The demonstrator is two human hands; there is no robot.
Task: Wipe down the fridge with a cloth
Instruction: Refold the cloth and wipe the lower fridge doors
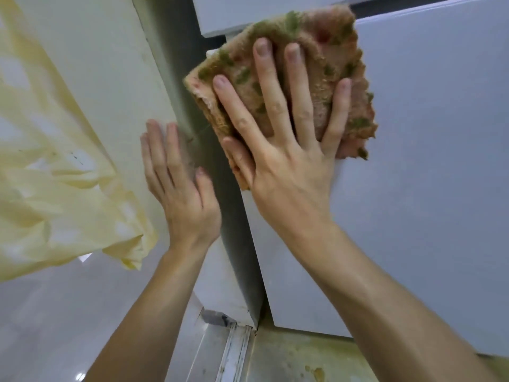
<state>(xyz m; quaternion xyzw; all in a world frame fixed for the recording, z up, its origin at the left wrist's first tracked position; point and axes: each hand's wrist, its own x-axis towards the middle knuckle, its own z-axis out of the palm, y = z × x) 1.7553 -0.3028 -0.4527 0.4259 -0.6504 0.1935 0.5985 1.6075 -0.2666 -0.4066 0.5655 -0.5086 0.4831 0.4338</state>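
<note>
A pale grey fridge door fills the right half of the view. My right hand lies flat with spread fingers on a folded pink-brown cloth with green flecks, pressing it against the door near the door's left edge. My left hand rests flat and bare on the cream wall corner just left of the fridge, fingers pointing up, holding nothing. A dark gap runs between wall and fridge.
A yellow curtain hangs at the left and drapes over the wall. Below are a pale tiled floor, a metal sliding-door track and a stained floor strip under the fridge's bottom edge.
</note>
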